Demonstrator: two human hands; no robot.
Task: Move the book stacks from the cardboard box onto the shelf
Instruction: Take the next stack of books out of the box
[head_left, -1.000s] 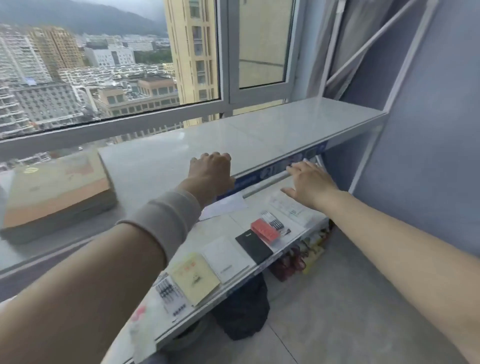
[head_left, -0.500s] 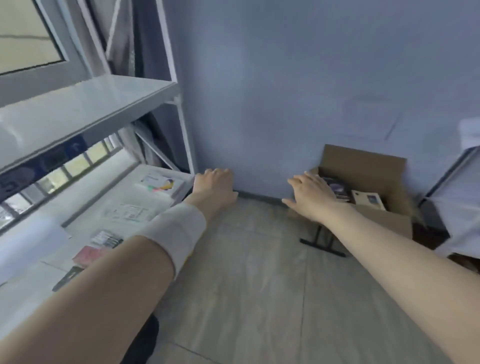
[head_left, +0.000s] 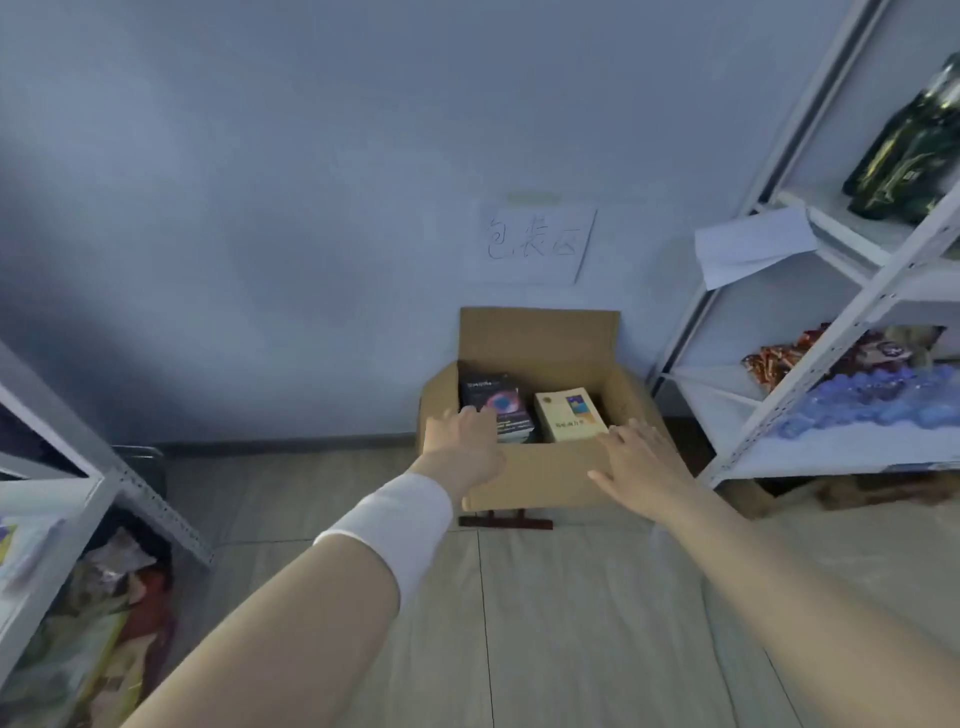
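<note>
The view has swung away from the window ledge, and the open brown cardboard box (head_left: 540, 480) now sits straight ahead under both hands. I read this as the reach for the next pick-up. The left hand (head_left: 462, 447) hangs flat and empty over the near-left rim, fingertips just short of the dark-covered book stack (head_left: 493, 402). The right hand (head_left: 641, 462), fingers spread and holding nothing, hovers at the near-right corner, with the cream-covered book stack (head_left: 569, 413) just beyond it. Next, I judge, both hands must dip past the near wall and clamp one stack from its sides (the top is open). The white metal rack (head_left: 852, 312) crowds the right hand's outer side, and bare floor lies behind both wrists.
</note>
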